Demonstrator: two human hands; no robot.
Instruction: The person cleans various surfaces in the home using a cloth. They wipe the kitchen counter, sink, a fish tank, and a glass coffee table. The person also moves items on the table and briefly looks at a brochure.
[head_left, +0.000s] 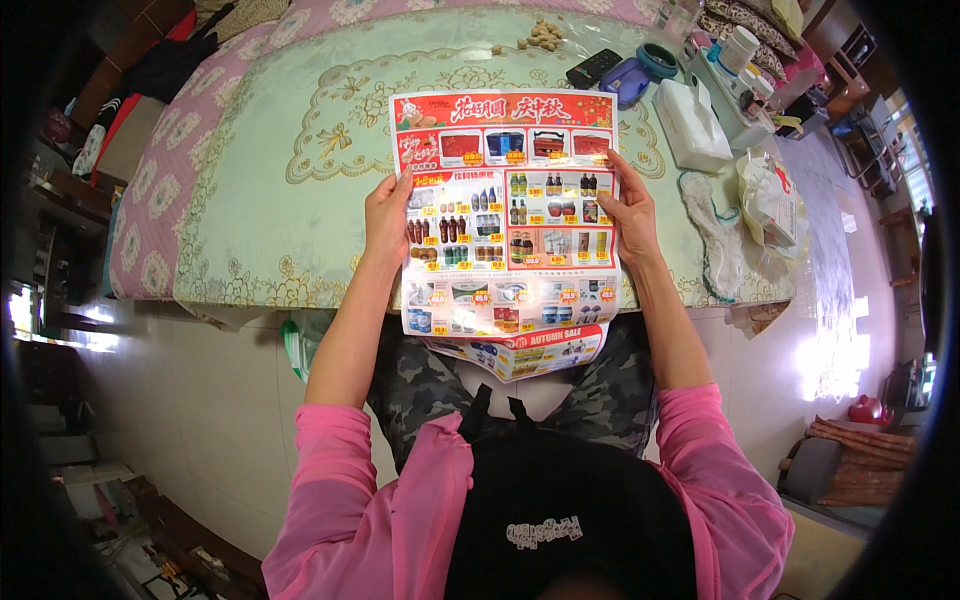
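Observation:
A large printed sale flyer (504, 217), with pictures of goods and a red banner, is held up between both hands over the near edge of the table. My left hand (388, 214) grips its left edge, thumb on the printed face. At the right edge, my right hand (632, 206) holds it with thumb and index finger on the face; fingers behind the sheet are hidden. The flyer's lower part hangs past the table edge above the lap and folds at the bottom. Beneath lies a pale green tablecloth (247, 217) with gold floral patterns.
Peanuts (544, 35) lie at the far side, near a black remote control (593, 68) and a blue-purple object (625, 81). At the right are a tissue pack (691, 124), a basket (739, 94) of bottles, a white knitted item (712, 236) and a plastic bag (772, 202).

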